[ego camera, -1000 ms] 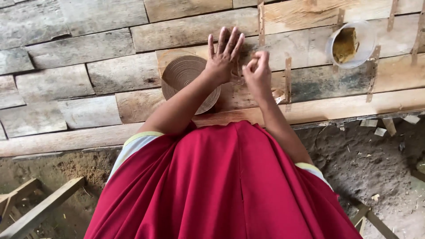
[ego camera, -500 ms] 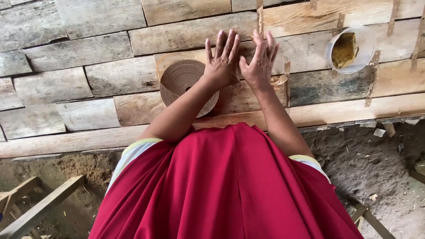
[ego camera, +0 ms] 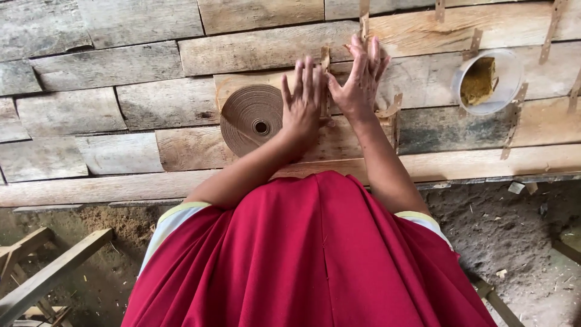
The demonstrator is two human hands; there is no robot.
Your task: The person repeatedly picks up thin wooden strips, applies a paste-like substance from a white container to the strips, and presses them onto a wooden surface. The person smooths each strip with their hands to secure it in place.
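The person is pressing and smoothing a narrow strip of brown paper tape [ego camera: 325, 79] flat against the worktop of rough grey and tan wooden planks [ego camera: 121, 103], so the sticking-down step appears to be in hand. The left hand [ego camera: 302, 100] is lying palm down with fingers spread and straight, its grip wide apart and clamped on nothing, just beside the large flat roll of brown paper tape [ego camera: 254, 118] resting on the planks. The right hand [ego camera: 360, 82] is pressing beside it, fingers likewise splayed, touching the planks and the strip between the two hands. Other short brown strips [ego camera: 508, 127] are already sitting upright across the boards. A round white plastic tub of yellowish-brown paste [ego camera: 484, 82] is standing well to the right. Any further move would call for even, firm pressure along the strip's length.
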